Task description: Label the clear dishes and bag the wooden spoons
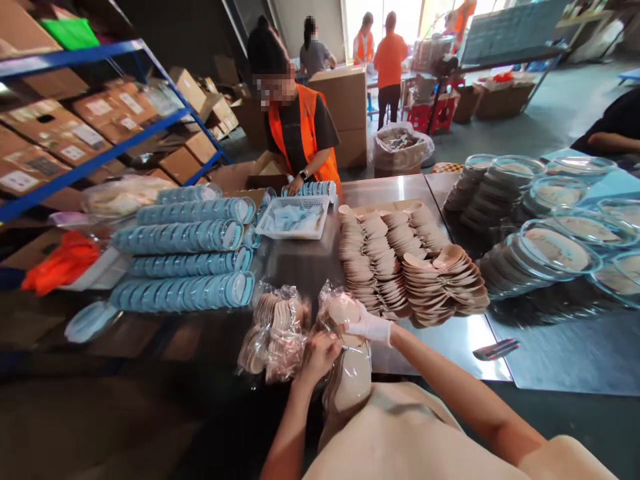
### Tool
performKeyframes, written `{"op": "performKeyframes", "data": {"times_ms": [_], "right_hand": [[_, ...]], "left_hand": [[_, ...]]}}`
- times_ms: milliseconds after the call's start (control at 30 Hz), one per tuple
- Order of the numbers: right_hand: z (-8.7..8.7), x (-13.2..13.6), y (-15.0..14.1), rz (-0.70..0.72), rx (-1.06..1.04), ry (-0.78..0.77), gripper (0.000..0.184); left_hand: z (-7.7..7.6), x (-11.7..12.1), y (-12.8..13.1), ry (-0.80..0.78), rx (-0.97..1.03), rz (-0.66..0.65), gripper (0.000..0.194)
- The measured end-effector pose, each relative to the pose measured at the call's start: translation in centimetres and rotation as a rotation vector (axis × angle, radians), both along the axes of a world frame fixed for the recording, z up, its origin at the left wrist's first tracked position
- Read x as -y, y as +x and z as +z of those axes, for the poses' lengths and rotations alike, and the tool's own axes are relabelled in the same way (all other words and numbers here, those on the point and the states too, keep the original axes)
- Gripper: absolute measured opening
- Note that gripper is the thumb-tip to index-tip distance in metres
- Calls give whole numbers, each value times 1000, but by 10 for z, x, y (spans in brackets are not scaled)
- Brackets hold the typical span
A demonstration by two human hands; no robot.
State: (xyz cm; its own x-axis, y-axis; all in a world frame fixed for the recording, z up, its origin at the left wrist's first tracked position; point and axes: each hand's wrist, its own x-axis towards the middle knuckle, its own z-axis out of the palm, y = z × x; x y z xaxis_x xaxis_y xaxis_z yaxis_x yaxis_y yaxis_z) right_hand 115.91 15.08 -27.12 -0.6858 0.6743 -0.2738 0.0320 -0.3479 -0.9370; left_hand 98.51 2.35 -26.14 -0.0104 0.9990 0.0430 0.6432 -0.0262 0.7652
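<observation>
A clear plastic bag (pixel 345 360) packed with beige, cup-shaped pads stands at the near edge of the steel table (pixel 390 190). My left hand (pixel 320 357) is bare and pinches the bag's plastic at its left side. My right hand (pixel 367 325) wears a white glove and grips the top of the same bag. A second, similar bag (pixel 273 333) of beige pads lies just to the left of it. Behind my hands, rows of loose beige pads (pixel 400 263) are stacked on the table.
Rolls of stacked blue round cases (pixel 185 260) lie at left, a white basket (pixel 295 217) behind them. Clear round lids and cases (pixel 540 233) crowd the right. A person in an orange vest (pixel 300 130) works across the table. Blue shelving (pixel 75 113) holds cartons. A small tool (pixel 495 349) lies at right.
</observation>
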Motion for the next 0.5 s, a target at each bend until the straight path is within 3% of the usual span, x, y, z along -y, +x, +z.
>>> {"op": "performKeyframes", "data": {"times_ms": [33,100,133,200,267,300,400,500], "right_hand": [[-9,8,-2,12,-88,-37,93],[-26,21,-1,43,-200,-161,82],[-33,25,1,51,-207,-253,71],[-46,31,4,-10,-134,-437,54],[-54,33,4,-78,-50,-558,47],[-57,33,3,-101,-21,-593,47],[-49,28,1,-100,31,-641,44],[-16,12,15,-70,16,-538,48]], "left_hand": [[-3,1,0,4,-6,-44,37],[-14,1,-2,19,79,-42,44],[-21,0,-4,33,143,41,49],[-40,-5,-8,32,203,334,52],[-60,-13,-10,-58,119,604,41],[-69,-18,-10,-130,53,655,46],[-90,-35,-9,-325,-68,609,70],[-94,-52,-16,-385,-98,623,71]]}}
